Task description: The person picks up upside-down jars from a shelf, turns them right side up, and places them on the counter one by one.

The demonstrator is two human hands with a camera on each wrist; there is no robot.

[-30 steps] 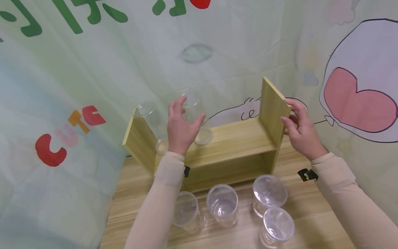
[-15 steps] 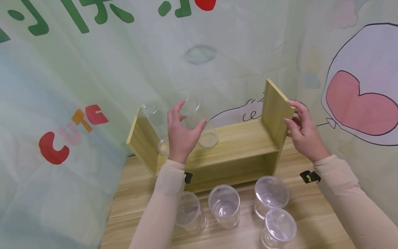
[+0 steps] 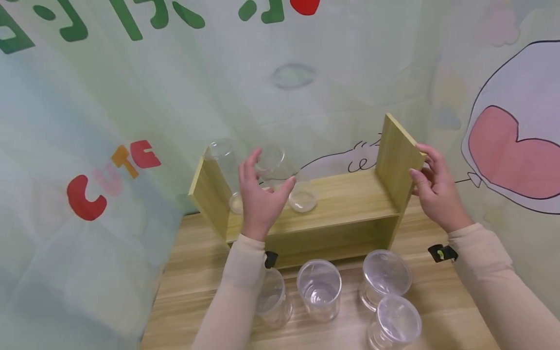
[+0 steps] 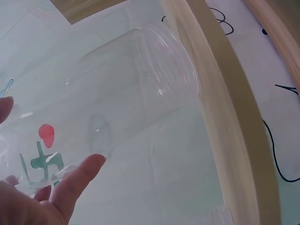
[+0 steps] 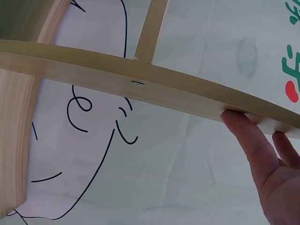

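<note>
The person's left hand [image 3: 261, 197] is curled round a clear plastic jar [image 3: 280, 175], thumb on one side and fingers on the other. The jar is tilted, its open mouth resting low on the top board of a small wooden shelf [image 3: 345, 204] and its closed end raised toward the hand. The left wrist view shows the same jar [image 4: 117, 103] see-through and with nothing in it. Just to its left a second clear jar [image 3: 223, 170] stands on the same board against the shelf's left side panel, also empty.

The right hand [image 3: 437, 194] grips the top front corner of the shelf's right side panel [image 3: 395, 155], thumb in front and fingers wrapped behind.

On the table [image 3: 192, 272] in front of the shelf stand four more clear jars. The middle jar [image 3: 319, 289] is open and empty. The two jars on the right [image 3: 387, 274] wear clear lids.
</note>
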